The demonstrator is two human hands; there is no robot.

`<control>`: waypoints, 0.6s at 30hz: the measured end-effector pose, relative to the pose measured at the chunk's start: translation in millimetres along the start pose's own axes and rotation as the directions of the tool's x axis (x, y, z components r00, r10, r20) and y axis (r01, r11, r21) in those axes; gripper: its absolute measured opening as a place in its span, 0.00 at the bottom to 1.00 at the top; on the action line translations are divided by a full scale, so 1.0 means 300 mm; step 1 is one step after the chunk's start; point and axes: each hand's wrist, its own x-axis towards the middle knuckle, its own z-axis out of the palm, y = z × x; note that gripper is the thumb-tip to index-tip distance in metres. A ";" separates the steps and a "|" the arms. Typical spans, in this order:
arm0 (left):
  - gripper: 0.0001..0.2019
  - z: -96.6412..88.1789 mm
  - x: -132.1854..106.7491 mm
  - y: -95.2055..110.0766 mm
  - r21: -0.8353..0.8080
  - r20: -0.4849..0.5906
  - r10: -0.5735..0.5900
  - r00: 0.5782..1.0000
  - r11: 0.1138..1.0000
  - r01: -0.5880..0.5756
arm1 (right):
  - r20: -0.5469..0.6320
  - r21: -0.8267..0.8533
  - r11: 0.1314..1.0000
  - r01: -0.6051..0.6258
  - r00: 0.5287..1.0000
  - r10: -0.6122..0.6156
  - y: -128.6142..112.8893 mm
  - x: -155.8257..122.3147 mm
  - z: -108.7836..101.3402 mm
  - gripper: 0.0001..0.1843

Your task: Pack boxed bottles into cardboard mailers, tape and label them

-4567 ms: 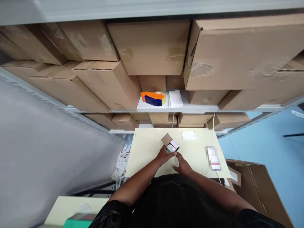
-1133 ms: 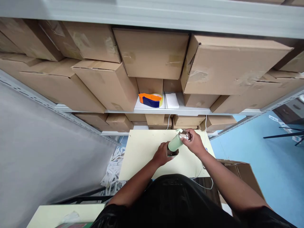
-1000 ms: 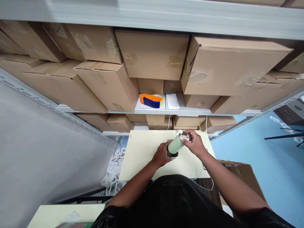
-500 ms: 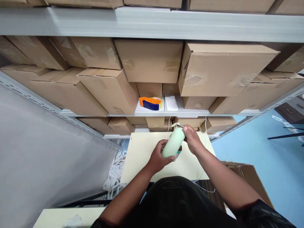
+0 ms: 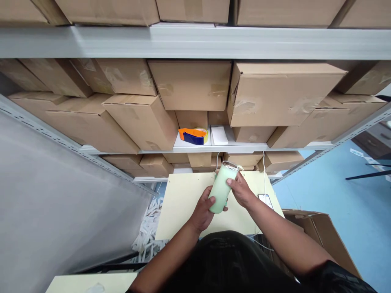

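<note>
A pale green bottle-like cylinder (image 5: 222, 189) is held tilted above the cream table (image 5: 180, 195), its top end leaning away to the right. That end has a darker rim and a shiny surface, and a pale strap loop (image 5: 240, 167) shows beside it. My left hand (image 5: 204, 208) is closed around the lower part, thumb on the near side. Higher up, my right hand (image 5: 240, 189) grips the right side, its thumb pressed on the front. Bits of teal peek out behind the cylinder; what they belong to is mostly hidden.
A phone (image 5: 265, 200) lies at the table's right, by a white cable (image 5: 264, 171). An orange and blue tape dispenser (image 5: 192, 136) and a white box (image 5: 219, 135) sit on the shelf among cardboard boxes (image 5: 191, 85). An open carton (image 5: 324, 236) stands at lower right.
The cylinder has turned in my hands: its strap has gone from the left to the right of the top. My right thumb has moved down onto its front. The phone has come into view.
</note>
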 end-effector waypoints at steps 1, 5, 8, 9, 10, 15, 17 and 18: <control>0.33 0.001 -0.001 -0.001 -0.015 0.030 -0.060 0.998 0.998 0.061 | 0.068 0.009 0.999 -0.040 0.997 0.039 -0.002 -0.004 -0.003 0.35; 0.36 0.014 -0.009 -0.002 -0.012 0.074 -0.168 0.983 0.986 0.169 | -0.006 -0.044 0.999 -0.008 1.000 0.008 -0.001 -0.010 -0.002 0.32; 0.34 0.023 -0.012 0.000 0.063 0.013 -0.025 1.000 0.998 0.024 | -0.157 -0.084 0.993 0.086 0.983 -0.098 0.008 -0.008 0.001 0.37; 0.35 0.024 -0.011 0.002 0.073 0.009 -0.010 1.000 0.997 0.009 | -0.147 -0.068 0.994 0.085 0.985 -0.094 0.009 -0.008 0.000 0.37; 0.34 0.024 -0.009 0.003 0.064 0.013 -0.022 1.000 0.998 0.021 | -0.117 -0.041 0.997 0.071 0.990 -0.075 0.007 -0.008 -0.002 0.35; 0.37 0.041 0.005 0.007 -0.008 0.081 -0.206 0.975 0.978 0.208 | -0.052 0.045 0.998 0.033 0.998 -0.030 -0.008 0.002 -0.007 0.29; 0.35 0.054 0.005 0.004 0.015 0.032 -0.145 0.989 0.989 0.144 | -0.139 0.024 0.996 0.083 0.987 -0.079 -0.002 0.009 -0.006 0.32; 0.32 0.059 0.004 0.002 0.029 -0.004 -0.082 0.997 0.996 0.082 | -0.175 0.013 0.994 0.106 0.979 -0.102 0.005 0.011 -0.006 0.34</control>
